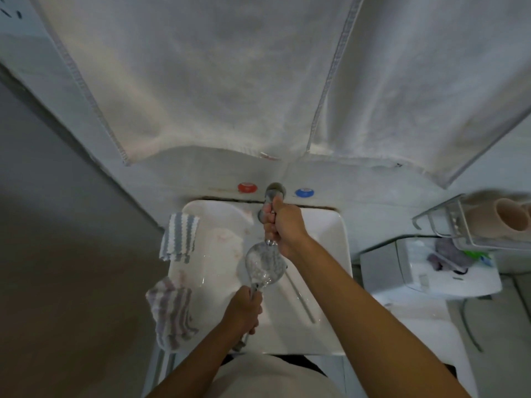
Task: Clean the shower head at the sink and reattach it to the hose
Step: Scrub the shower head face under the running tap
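Note:
A chrome shower head [264, 265] lies face up over the white sink [324, 282], with water splashing on its round face. My left hand [244, 310] grips its handle at the near side of the basin. My right hand [283, 225] is curled around the chrome tap spout [274, 193] at the back of the sink, just above the shower head. The hose is not in view.
A red knob [247, 187] and a blue knob [304, 193] flank the tap. Two striped cloths [179, 239] [172, 314] hang over the sink's left rim. White towels [230, 81] hang above. A toilet [425, 271] and wire rack [471, 225] stand at the right.

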Tool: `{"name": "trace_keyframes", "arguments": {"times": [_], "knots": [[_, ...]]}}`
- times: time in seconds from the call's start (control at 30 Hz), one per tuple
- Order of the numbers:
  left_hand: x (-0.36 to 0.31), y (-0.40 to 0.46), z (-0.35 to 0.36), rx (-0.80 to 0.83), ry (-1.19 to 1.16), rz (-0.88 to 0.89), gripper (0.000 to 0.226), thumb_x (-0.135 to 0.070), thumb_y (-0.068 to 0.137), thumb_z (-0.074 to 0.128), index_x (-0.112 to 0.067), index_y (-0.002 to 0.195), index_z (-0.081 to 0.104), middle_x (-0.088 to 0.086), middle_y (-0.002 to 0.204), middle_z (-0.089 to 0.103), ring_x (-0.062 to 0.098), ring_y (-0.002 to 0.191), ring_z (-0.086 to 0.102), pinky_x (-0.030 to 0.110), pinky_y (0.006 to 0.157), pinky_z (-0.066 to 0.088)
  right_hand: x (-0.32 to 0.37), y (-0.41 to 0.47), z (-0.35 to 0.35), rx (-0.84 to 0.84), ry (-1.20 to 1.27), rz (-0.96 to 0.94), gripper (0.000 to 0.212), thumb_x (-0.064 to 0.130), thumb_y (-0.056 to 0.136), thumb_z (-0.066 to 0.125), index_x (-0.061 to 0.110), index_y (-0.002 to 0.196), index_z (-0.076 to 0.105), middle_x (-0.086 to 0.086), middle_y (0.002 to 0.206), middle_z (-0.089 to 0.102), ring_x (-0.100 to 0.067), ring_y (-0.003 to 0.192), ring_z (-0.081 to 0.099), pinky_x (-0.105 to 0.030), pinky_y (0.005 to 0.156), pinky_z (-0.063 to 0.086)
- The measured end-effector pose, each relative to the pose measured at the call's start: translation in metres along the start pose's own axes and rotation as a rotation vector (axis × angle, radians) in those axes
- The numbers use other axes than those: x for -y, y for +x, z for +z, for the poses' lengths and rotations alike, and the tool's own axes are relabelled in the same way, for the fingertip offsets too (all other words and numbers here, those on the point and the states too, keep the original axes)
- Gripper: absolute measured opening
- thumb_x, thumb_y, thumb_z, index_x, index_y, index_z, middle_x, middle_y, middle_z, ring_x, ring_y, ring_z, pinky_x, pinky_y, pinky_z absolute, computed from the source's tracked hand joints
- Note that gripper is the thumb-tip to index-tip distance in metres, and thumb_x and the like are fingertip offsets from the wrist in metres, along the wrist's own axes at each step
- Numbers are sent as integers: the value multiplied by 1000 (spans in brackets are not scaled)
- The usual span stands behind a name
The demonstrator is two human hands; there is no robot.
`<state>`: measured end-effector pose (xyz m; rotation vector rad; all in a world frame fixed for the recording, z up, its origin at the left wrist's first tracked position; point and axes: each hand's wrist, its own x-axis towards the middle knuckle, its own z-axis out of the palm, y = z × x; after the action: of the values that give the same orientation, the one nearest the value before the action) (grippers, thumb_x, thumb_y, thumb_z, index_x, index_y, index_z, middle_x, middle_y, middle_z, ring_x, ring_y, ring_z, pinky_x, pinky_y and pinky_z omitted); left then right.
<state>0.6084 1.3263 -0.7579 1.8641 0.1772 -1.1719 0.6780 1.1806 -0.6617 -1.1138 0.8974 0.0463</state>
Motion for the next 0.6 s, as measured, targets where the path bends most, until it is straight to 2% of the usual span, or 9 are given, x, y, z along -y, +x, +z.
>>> {"name": "trace_keyframes", "arguments": {"times": [0.6], "knots": [[1,0,-1,2,23,23,21,-25,100,41,-8,92,49,7,75,54,12,46,45,21,37,40,7,-1,2,-34,15,35,42,31,104,36,17,67,49,5,48,41,-7,36,28,-23,36,21]]}}
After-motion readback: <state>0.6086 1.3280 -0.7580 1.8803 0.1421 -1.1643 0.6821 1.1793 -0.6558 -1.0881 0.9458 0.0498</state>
